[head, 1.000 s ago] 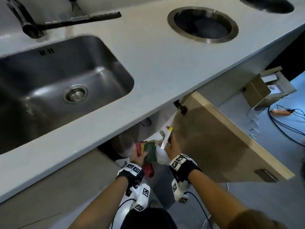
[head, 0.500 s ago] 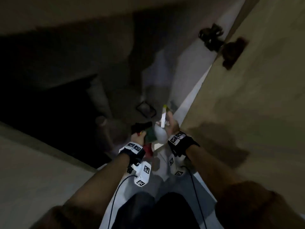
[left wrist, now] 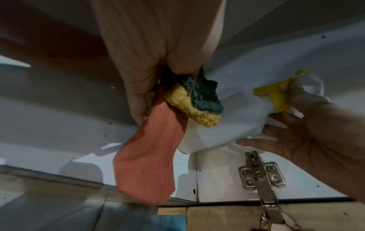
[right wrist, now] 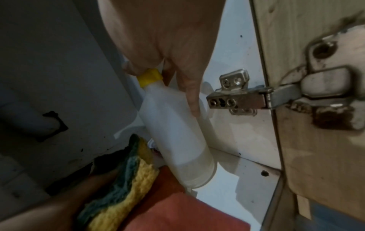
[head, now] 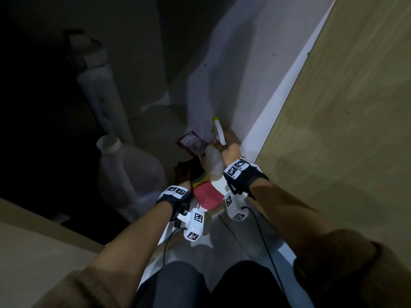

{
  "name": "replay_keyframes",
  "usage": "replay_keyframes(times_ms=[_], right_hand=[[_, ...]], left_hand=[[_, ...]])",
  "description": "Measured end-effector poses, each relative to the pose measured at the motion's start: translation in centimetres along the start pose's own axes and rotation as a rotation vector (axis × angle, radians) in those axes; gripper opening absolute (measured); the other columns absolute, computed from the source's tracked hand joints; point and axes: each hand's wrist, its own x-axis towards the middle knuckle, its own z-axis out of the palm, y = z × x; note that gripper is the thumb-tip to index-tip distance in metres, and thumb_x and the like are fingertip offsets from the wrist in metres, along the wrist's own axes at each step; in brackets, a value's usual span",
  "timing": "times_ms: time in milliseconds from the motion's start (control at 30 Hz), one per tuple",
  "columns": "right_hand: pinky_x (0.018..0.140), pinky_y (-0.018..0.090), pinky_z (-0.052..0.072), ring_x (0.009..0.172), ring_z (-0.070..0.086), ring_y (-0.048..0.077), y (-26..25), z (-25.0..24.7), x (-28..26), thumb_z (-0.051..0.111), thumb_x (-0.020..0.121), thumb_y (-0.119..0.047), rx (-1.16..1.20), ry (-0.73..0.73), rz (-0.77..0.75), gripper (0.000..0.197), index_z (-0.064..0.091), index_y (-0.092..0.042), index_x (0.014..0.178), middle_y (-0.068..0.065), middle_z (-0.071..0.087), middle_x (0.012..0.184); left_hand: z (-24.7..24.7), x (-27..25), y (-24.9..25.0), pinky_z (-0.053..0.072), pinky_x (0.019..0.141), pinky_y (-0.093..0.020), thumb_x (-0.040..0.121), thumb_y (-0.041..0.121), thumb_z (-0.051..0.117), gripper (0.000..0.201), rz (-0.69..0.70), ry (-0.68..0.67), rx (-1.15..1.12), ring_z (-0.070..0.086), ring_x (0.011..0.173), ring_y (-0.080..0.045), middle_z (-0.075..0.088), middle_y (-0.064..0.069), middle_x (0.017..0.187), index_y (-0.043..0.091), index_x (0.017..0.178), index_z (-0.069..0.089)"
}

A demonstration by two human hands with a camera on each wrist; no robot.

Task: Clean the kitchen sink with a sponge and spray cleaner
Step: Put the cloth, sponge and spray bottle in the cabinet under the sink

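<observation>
Both hands are low inside the dim cabinet under the sink; the sink itself is out of view. My left hand (head: 183,174) grips a yellow-and-green sponge (left wrist: 194,101) together with a red cloth (left wrist: 150,153) that hangs below it. My right hand (head: 229,150) holds a white spray bottle (right wrist: 177,137) by its neck at the yellow collar (right wrist: 150,77), with the bottle tilted and its base near the cabinet floor. The sponge (right wrist: 122,179) touches the bottle's side. In the head view the bottle (head: 212,162) sits between the two hands, above the cloth (head: 208,195).
A large translucent jug (head: 129,174) stands left of my hands, with a white drain pipe (head: 100,90) behind it. A dark pink-edged object (head: 192,142) lies on the cabinet floor. The open wooden door (head: 333,107) on its metal hinge (right wrist: 237,96) bounds the right.
The view has dropped from above the counter and sink into the cabinet. Both hands have moved lower and deeper inside, still holding the sponge, cloth and bottle.
</observation>
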Motion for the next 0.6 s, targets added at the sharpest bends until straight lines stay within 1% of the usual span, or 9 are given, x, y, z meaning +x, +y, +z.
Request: replay_keyframes(times_ms=[67, 133, 200, 267, 333, 400, 467, 533, 600], right_hand=[[0.076, 0.038, 0.053, 0.092, 0.065, 0.033, 0.2, 0.2, -0.6, 0.058, 0.087, -0.021, -0.009, 0.008, -0.075, 0.031, 0.056, -0.004, 0.113, 0.020, 0.066, 0.101], [0.079, 0.034, 0.052, 0.089, 0.063, 0.029, -0.3, -0.1, -1.4, 0.062, 0.085, -0.034, 0.037, 0.003, -0.182, 0.044, 0.051, -0.019, 0.126, 0.015, 0.067, 0.101], [0.082, 0.043, 0.053, 0.089, 0.062, 0.035, -0.5, -0.3, -1.5, 0.065, 0.084, -0.035, 0.041, 0.011, -0.205, 0.048, 0.052, -0.017, 0.127, 0.019, 0.066, 0.098], [0.083, 0.048, 0.052, 0.092, 0.063, 0.039, -0.5, -0.4, -1.4, 0.064, 0.083, -0.036, 0.027, -0.004, -0.220, 0.048, 0.051, -0.020, 0.127, 0.018, 0.067, 0.101], [0.087, 0.043, 0.052, 0.096, 0.063, 0.037, -0.4, -0.4, -1.5, 0.062, 0.083, -0.038, 0.031, -0.014, -0.226, 0.051, 0.046, -0.028, 0.130, 0.014, 0.067, 0.108], [0.086, 0.033, 0.049, 0.097, 0.062, 0.032, -0.5, -0.5, -1.6, 0.063, 0.086, -0.034, 0.058, -0.003, -0.235, 0.052, 0.044, -0.027, 0.134, 0.013, 0.066, 0.111], [0.077, 0.024, 0.044, 0.091, 0.062, 0.028, -0.3, -0.5, -1.5, 0.063, 0.088, -0.029, 0.060, 0.013, -0.227, 0.049, 0.047, -0.022, 0.134, 0.010, 0.066, 0.105], [0.068, 0.020, 0.039, 0.082, 0.060, 0.025, -0.3, -0.3, -1.6, 0.063, 0.088, -0.031, 0.036, 0.034, -0.215, 0.047, 0.050, -0.020, 0.132, 0.008, 0.066, 0.098], [0.065, 0.017, 0.036, 0.080, 0.057, 0.019, -0.4, -0.3, -1.8, 0.063, 0.089, -0.031, 0.039, 0.033, -0.206, 0.046, 0.051, -0.016, 0.130, 0.014, 0.067, 0.100]], left_hand=[[0.0, -1.2, 1.0, 0.021, 0.115, -0.039, 0.102, 0.028, 0.036, 0.053, 0.007, -0.039, 0.007, 0.027, 0.138, -0.037, 0.025, -0.025, 0.149, 0.002, 0.146, 0.022], [0.0, -1.9, 1.8, 0.022, 0.116, -0.041, 0.101, 0.028, 0.038, 0.054, 0.076, -0.031, 0.018, 0.025, 0.140, -0.036, 0.024, -0.022, 0.150, 0.000, 0.145, 0.025], [-0.1, -2.1, 2.4, 0.024, 0.115, -0.046, 0.100, 0.031, 0.040, 0.056, 0.145, -0.023, 0.000, 0.024, 0.142, -0.034, 0.023, -0.014, 0.152, 0.006, 0.148, 0.023], [-0.4, -1.6, 2.3, 0.030, 0.112, -0.047, 0.098, 0.035, 0.043, 0.060, 0.192, 0.022, 0.002, 0.035, 0.136, -0.034, 0.030, -0.016, 0.147, 0.006, 0.147, 0.023], [-0.6, -1.8, 2.6, 0.028, 0.113, -0.044, 0.099, 0.030, 0.044, 0.062, 0.109, 0.048, -0.074, 0.034, 0.136, -0.035, 0.028, -0.020, 0.148, 0.002, 0.147, 0.017], [-1.2, -1.3, 1.8, 0.020, 0.116, -0.043, 0.102, 0.025, 0.036, 0.062, -0.018, 0.020, -0.079, 0.021, 0.142, -0.038, 0.014, -0.026, 0.153, -0.003, 0.148, 0.005], [-2.1, -1.9, 1.2, 0.009, 0.119, -0.045, 0.100, 0.032, 0.020, 0.064, 0.010, 0.003, 0.100, 0.004, 0.144, -0.040, -0.004, -0.027, 0.155, 0.002, 0.149, -0.008], [-2.5, -2.9, 1.0, 0.005, 0.119, -0.048, 0.099, 0.029, 0.019, 0.063, 0.114, 0.001, 0.285, 0.001, 0.144, -0.041, -0.005, -0.025, 0.155, 0.002, 0.149, -0.007], [-1.8, -3.4, 1.1, 0.007, 0.118, -0.049, 0.101, 0.022, 0.027, 0.060, 0.208, -0.012, 0.402, 0.004, 0.144, -0.042, 0.001, -0.027, 0.155, 0.000, 0.149, -0.003]])
